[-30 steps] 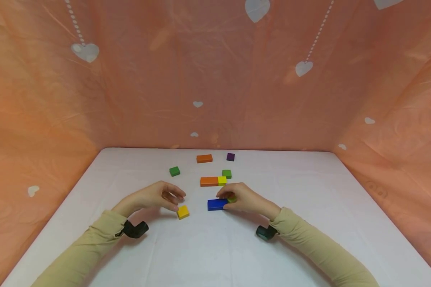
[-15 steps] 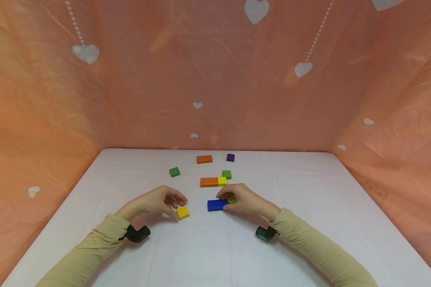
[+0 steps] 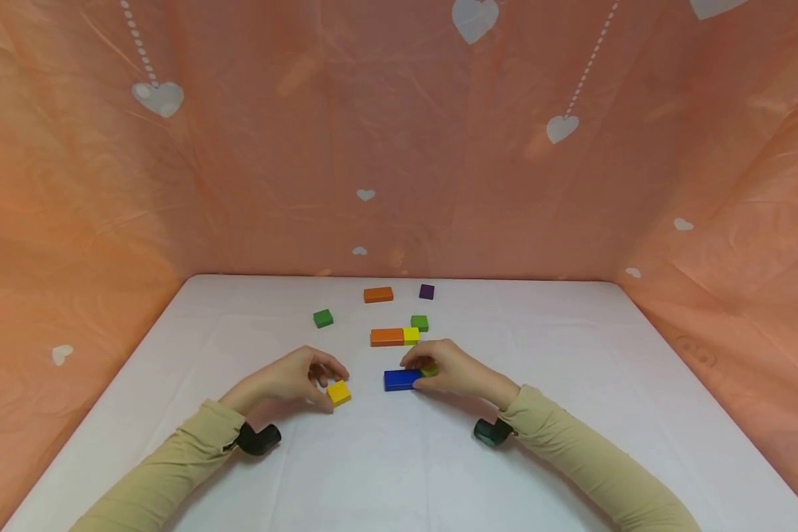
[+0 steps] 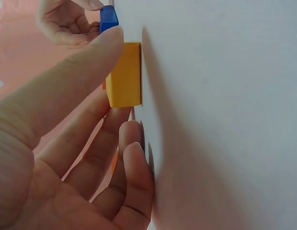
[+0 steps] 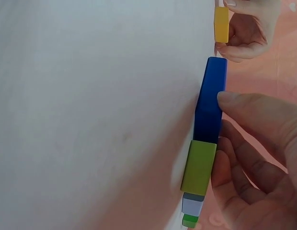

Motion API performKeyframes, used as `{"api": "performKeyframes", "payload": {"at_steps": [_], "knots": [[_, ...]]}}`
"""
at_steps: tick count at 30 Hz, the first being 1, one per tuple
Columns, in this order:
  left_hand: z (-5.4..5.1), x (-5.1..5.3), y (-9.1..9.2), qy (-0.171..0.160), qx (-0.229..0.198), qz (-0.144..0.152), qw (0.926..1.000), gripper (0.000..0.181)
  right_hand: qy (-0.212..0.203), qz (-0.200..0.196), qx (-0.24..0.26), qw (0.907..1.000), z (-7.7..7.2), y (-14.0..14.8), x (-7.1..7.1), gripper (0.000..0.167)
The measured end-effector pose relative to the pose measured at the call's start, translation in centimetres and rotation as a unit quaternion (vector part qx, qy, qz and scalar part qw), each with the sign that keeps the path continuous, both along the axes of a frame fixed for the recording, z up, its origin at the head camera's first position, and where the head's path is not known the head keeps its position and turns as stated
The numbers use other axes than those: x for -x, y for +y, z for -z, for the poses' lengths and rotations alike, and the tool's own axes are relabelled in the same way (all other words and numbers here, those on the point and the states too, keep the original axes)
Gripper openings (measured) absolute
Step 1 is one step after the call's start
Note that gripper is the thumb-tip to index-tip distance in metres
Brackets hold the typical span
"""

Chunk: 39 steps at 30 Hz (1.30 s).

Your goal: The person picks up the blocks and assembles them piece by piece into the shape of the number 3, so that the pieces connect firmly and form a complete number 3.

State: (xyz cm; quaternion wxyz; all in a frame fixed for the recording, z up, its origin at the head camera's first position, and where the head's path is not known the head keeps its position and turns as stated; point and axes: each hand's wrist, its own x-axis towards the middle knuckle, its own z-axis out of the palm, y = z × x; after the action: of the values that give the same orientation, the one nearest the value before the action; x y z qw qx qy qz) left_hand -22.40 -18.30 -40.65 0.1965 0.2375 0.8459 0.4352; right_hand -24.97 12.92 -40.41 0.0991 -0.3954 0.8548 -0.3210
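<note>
Left hand (image 3: 295, 378) pinches the yellow block (image 3: 338, 393) on the white table (image 3: 346, 473), right hand (image 3: 457, 371) grips the blue block (image 3: 400, 380) nearby, and both look light, stiff (perhaps slippery), best held by opposite sides!

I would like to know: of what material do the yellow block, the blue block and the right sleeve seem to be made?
Yellow block: painted wood or plastic, probably; satin, with even colour and no visible grain.
Blue block: likely the same; smooth, perhaps slightly glossy, with clean edges and no grain showing.
Right sleeve: fabric, perhaps cotton; matt, with soft folds and creases.
</note>
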Motion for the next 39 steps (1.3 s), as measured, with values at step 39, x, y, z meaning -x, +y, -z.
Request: {"api": "performKeyframes", "payload": {"at_steps": [39], "knots": [[0.1,0.8,2.5,0.029,0.002,-0.034,0.9990,0.032,-0.008,-0.001,-0.001,1.0000,-0.1,0.0,0.0,0.030]]}}
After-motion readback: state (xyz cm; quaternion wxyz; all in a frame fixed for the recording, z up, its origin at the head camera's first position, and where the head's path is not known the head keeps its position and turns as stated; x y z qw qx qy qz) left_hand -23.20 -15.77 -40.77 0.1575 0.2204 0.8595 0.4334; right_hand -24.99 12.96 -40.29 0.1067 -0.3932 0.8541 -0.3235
